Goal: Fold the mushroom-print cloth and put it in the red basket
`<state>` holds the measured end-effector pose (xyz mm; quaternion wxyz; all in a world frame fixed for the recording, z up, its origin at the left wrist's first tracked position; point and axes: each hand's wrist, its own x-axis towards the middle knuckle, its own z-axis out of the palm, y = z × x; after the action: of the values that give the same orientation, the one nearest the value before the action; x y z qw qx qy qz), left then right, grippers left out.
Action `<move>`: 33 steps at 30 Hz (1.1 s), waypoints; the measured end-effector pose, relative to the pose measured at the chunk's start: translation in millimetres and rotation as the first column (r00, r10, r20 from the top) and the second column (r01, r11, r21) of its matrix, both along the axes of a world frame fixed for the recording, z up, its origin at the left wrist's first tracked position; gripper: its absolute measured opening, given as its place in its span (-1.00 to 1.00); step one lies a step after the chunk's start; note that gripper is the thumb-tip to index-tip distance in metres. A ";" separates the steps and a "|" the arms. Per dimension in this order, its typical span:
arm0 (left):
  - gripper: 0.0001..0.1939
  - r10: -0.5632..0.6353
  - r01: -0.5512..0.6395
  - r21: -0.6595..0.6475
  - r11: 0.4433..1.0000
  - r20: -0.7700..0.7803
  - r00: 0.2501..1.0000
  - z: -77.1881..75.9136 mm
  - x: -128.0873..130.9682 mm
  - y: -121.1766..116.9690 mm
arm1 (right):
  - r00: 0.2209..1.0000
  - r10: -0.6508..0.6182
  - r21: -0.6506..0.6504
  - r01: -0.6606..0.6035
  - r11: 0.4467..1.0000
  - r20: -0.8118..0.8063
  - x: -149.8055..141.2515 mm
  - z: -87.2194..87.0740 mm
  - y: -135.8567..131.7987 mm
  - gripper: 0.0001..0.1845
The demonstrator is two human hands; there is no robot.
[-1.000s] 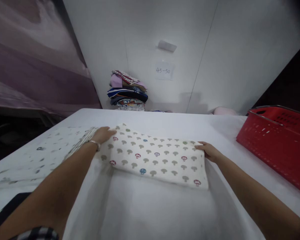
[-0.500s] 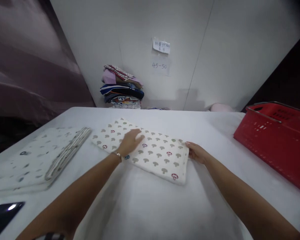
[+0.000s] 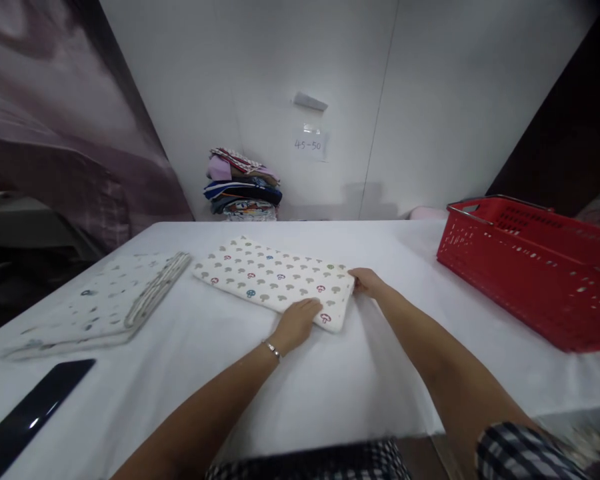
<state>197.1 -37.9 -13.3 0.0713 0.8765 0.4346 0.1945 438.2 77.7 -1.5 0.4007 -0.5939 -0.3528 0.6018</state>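
A folded white cloth [image 3: 275, 273] printed with grey, red and blue mushrooms lies slantwise on the white-covered table. At its front edge, close to the near right corner, my left hand [image 3: 296, 325] is closed on the fabric, fingers over the top; the thumb is partly hidden. My right hand [image 3: 366, 283] pinches the cloth's right edge near the far corner, with the fingertips partly out of sight. To the left rests a thicker folded white cloth [image 3: 110, 300] with dark spots, its layered edge facing right; neither hand touches it.
A red plastic basket [image 3: 520, 273] with a metal handle stands at the right. A dark phone [image 3: 35, 413] lies at the front left. Behind the table's far edge is a pile of folded fabrics [image 3: 243, 190], below paper notes [image 3: 309, 144] on the wall.
My left hand has moved from the middle of the mushroom cloth to its front edge near the right corner, closing there. My right hand stays at the right edge. The view has shifted.
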 end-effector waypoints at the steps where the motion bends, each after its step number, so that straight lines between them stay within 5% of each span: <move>1: -0.51 0.007 -0.006 -0.004 1.000 0.033 0.999 -0.8 -6.8 -2.5 | 1.000 0.015 0.012 -0.015 1.000 -0.006 0.6 1.5 -6.4 -0.98; 6: -0.50 -0.067 0.070 -0.036 0.997 0.069 0.995 -7.9 -44.7 -33.4 | 0.992 0.124 0.024 -0.124 0.992 -0.005 6.2 -2.1 -50.5 -0.88; 9: -0.40 -0.102 0.101 -0.094 0.990 -0.004 0.995 -5.9 -46.3 -51.5 | 0.990 0.139 0.014 -0.139 0.990 0.028 7.0 -6.8 -67.5 -0.86; 14: -0.37 0.029 -0.032 -0.161 0.986 -0.021 0.999 12.7 -8.5 -80.7 | 0.990 0.123 0.049 -0.127 0.991 0.066 4.4 -6.9 -74.6 -0.86; 18: -0.45 0.134 -0.126 -0.088 0.988 0.092 0.987 13.6 28.7 -100.7 | 0.989 0.101 0.078 -0.110 0.991 0.106 2.3 -8.2 -76.4 -0.81; 25: -0.90 0.431 -0.425 -0.072 0.902 0.181 0.884 0.2 48.9 -87.2 | 0.971 0.020 0.074 -0.039 0.996 0.239 -3.8 -10.6 -73.5 -0.85; 33: -0.91 0.402 -0.398 -0.061 0.915 0.173 0.899 2.9 46.2 -89.5 | 0.907 -0.039 0.167 -0.034 0.985 0.418 -4.2 -11.5 -76.4 -0.92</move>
<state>243.4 -127.4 -10.4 0.0797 0.7462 0.5992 0.2788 434.0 1.3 -13.0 0.3656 -0.6734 -0.4802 0.4270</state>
